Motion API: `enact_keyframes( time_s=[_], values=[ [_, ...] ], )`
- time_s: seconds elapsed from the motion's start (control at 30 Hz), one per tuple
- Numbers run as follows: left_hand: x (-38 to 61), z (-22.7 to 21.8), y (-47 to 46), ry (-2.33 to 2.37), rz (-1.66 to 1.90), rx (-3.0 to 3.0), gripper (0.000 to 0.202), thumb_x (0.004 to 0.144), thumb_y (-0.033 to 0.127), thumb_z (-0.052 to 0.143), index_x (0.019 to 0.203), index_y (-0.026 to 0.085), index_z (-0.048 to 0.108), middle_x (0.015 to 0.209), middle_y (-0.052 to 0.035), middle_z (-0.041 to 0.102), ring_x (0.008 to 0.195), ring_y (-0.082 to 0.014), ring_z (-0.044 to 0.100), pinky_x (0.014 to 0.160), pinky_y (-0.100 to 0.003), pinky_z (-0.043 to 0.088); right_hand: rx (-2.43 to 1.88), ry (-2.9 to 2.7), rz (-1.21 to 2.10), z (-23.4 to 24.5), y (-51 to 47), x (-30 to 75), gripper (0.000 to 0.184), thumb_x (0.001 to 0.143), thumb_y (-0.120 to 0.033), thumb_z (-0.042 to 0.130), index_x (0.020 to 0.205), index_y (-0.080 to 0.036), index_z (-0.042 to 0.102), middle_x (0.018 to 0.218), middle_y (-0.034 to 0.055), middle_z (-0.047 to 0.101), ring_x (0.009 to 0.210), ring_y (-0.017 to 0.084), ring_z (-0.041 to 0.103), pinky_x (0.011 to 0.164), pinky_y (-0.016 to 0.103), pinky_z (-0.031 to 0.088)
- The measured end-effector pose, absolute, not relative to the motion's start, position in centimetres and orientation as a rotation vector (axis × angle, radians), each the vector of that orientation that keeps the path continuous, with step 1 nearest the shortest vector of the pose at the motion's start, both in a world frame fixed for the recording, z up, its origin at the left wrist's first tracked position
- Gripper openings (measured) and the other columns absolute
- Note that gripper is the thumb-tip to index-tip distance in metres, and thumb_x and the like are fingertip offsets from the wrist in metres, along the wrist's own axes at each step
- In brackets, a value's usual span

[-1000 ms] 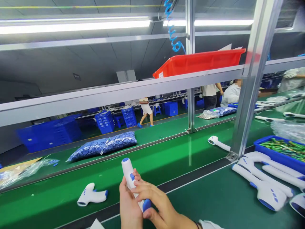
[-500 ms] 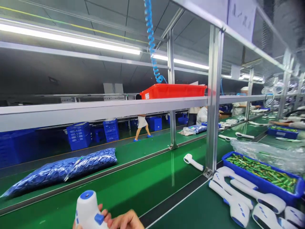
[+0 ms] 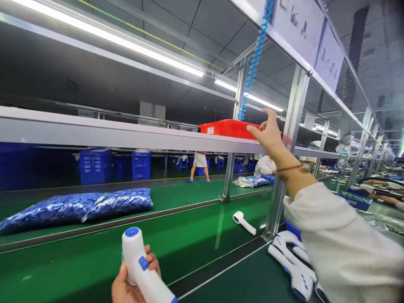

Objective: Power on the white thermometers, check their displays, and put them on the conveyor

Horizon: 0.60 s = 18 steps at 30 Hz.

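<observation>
A white infrared thermometer [image 3: 135, 252] with a blue trigger and a blue-ringed round end stands tilted at the lower left. My left hand [image 3: 120, 285] is closed around it, fingers behind the trigger. Raised high to the right, my right hand [image 3: 270, 132] has its thumb and fingers apart, at the red tray [image 3: 225, 127] on the shelf. Nothing shows between its fingers. It overlaps the tray's right end, and I cannot tell whether it touches. The tray's inside is hidden from this low angle.
A lone thermometer [image 3: 244, 223] lies on the green conveyor belt. More thermometers [image 3: 298, 273] lie on the bench, partly behind my right sleeve. A metal post [image 3: 292, 109] rises beside my right arm. A bag of blue parts [image 3: 94, 206] rests beyond the belt; a coiled blue hose [image 3: 256, 54] hangs above.
My right hand has left the thermometer and risen to the red tray. My left hand keeps the thermometer, now more fully in view. The camera has turned, and a person in the background has walked right.
</observation>
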<state>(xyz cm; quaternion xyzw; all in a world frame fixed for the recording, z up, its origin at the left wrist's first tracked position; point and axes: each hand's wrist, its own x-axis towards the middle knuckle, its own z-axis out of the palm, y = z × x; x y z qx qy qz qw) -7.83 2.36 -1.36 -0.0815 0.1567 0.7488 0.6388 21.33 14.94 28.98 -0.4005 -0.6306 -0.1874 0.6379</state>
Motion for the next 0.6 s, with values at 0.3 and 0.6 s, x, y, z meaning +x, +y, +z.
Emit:
enact_keyframes(
  time_s=[0.3,0.6],
  values=[
    [-6.6,0.7,1.8,0.348,1.786,-0.301,0.023,0.094,0.018,0.040,0.107,0.008,0.056,0.082,-0.0038,0.059,0.059,-0.0062,0.055,0.051,-0.013,0.054,-1.219,-1.769,-0.680,34.2,20.5,21.6,0.009,0.076,-0.017,0.057,0.079,-0.013,0.065,0.061,0.0005,0.052,0.061,0.015,0.045,0.065,0.030,0.037],
    [-6.2,1.3,1.6,0.376,1.785,-0.299,0.023,0.095,0.017,0.038,0.103,0.009,0.058,0.081,-0.0033,0.058,0.057,-0.0056,0.055,0.050,-0.012,0.052,-1.348,-1.918,-0.751,34.7,19.8,19.2,0.008,0.076,-0.014,0.067,0.083,-0.011,0.068,0.057,-0.0020,0.051,0.058,0.014,0.048,0.067,0.031,0.040]
  ],
)
